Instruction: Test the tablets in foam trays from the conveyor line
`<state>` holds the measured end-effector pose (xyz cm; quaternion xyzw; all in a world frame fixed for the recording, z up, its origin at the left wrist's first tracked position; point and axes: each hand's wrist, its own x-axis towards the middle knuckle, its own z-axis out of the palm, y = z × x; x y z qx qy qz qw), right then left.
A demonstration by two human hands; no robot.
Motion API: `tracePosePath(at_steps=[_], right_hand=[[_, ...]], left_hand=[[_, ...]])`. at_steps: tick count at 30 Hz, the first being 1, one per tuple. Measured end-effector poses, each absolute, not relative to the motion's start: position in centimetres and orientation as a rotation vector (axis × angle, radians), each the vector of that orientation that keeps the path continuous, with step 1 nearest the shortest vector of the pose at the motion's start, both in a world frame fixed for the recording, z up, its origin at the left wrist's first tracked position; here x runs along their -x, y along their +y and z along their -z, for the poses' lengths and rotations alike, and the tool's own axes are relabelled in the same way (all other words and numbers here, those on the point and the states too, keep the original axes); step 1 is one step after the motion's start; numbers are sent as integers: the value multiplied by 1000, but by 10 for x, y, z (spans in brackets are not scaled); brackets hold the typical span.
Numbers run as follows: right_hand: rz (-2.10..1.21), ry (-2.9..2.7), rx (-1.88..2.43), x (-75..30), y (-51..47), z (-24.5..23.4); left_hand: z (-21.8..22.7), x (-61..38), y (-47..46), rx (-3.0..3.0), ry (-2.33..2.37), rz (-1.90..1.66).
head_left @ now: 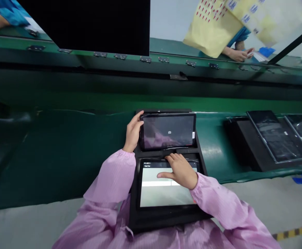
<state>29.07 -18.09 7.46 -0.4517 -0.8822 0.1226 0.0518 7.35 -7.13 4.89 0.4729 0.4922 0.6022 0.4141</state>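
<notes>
A black foam tray (169,218) in front of me holds two tablets, one above the other. The upper tablet (163,128) has a dark screen with a small camera icon and a white label at its right edge. My left hand (133,134) grips its left edge near the upper corner, thumb at the front. On the lower tablet (163,195) a bright screen headed "Flash Test" is lit. Over its upper part rests my right hand (180,170), thumb stretched across the screen and fingertips at the top edge. That hand covers part of the screen.
More dark tablets (275,138) lie on a black foam block (244,138) to the right. Behind the green bench mat (88,155) runs a line with small dark parts (163,60). A black panel (101,24) and yellow sheets (210,31) hang above; co-workers' hands (239,54) show beyond.
</notes>
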Motion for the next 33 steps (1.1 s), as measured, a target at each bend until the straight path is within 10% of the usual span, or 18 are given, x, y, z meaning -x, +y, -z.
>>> tracePosePath(at_steps=[13, 33], right_hand=[[-232, -1640, 1460, -391, -69, -88], [-182, -1774, 1340, -378, -92, -73]], left_hand=[[-23, -72, -63, -1197, 1298, -1517], [-34, -78, -77, -1547, 1408, -1520]])
